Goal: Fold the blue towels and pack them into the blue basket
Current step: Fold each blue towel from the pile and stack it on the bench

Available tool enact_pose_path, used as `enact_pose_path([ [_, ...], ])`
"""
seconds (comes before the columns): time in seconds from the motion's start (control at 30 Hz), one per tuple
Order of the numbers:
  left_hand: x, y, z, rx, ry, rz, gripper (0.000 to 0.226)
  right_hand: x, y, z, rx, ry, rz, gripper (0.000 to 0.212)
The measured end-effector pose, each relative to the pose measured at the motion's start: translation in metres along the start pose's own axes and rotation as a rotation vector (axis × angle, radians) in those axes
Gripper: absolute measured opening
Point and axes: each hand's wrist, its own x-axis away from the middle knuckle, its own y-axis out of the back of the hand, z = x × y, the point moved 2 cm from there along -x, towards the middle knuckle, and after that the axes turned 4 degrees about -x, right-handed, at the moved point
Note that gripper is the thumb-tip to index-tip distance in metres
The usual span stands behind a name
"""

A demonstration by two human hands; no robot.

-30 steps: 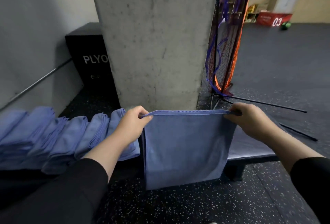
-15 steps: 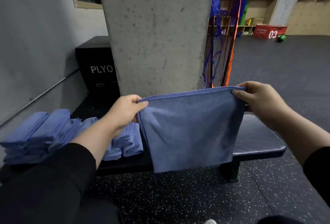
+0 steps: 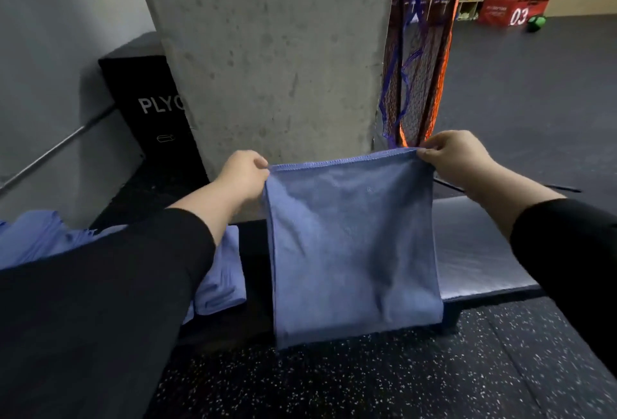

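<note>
Item: blue towel (image 3: pixel 350 245), one, in hand. The left hand (image 3: pixel 242 176) is pinching its upper left corner and the right hand (image 3: pixel 455 159) is pinching the upper right corner, so the top hem is stretching taut between them and the cloth is hanging flat below both hands, probably to square it for a fold.

Item: folded blue towels (image 3: pixel 220 271), several, are lying on the black bench (image 3: pixel 480 251) below and outward of the left hand, likely staged for packing.

Item: blue basket. Not showing in view.

Item: concrete pillar (image 3: pixel 267 51), standing beyond both hands.
</note>
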Motion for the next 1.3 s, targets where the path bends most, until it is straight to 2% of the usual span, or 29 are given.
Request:
enact_pose_path([
  [0.07,-0.013,-0.023,-0.001,-0.281,-0.052,-0.05,0.038,-0.013,-0.029,-0.013,0.144,-0.014,0.002,0.038],
  [0.13,-0.001,-0.059,0.003,-0.341,-0.165,0.004,0.039,-0.002,-0.064,-0.027,0.218,0.045,0.027,0.03],
  [0.23,0.053,-0.122,0.025,-0.403,-0.354,0.246,0.036,0.047,-0.118,-0.053,0.236,0.123,0.161,0.026],
  [0.3,0.081,-0.15,0.049,-0.558,-0.411,0.398,0.048,0.077,-0.147,-0.073,0.302,0.152,0.28,0.028],
  [0.37,0.089,-0.163,0.066,-0.676,-0.453,0.454,0.059,0.095,-0.167,-0.091,0.416,0.199,0.384,0.046],
  [0.43,0.085,-0.164,0.072,-0.689,-0.461,0.478,0.061,0.098,-0.174,-0.102,0.466,0.195,0.448,0.063],
  [0.6,0.068,-0.164,0.074,-0.709,-0.412,0.474,0.059,0.073,-0.178,-0.104,0.505,0.228,0.46,0.066],
  [0.8,0.035,-0.167,0.074,-0.734,-0.379,0.435,0.057,0.04,-0.189,-0.102,0.428,0.238,0.429,0.062],
  [0.9,0.037,-0.161,0.073,-0.786,-0.399,0.361,0.051,0.046,-0.175,-0.102,0.157,0.27,0.384,0.047],
  [0.97,0.055,-0.153,0.066,-0.728,-0.512,0.266,0.034,0.058,-0.158,-0.101,0.074,0.38,0.322,0.03],
  [1.03,0.082,-0.144,0.06,-0.651,-0.664,0.218,0.032,0.074,-0.143,-0.1,0.122,0.502,0.334,0.024],
  [1.13,0.121,-0.131,0.062,-0.675,-0.795,0.267,0.053,0.105,-0.125,-0.107,0.22,0.633,0.461,0.033],
  [1.2,0.143,-0.129,0.072,-0.764,-0.817,0.336,0.062,0.126,-0.113,-0.119,0.343,0.688,0.555,0.04],
  [1.3,0.164,-0.127,0.089,-0.809,-0.808,0.302,0.071,0.145,-0.095,-0.139,0.516,0.664,0.582,0.055],
])
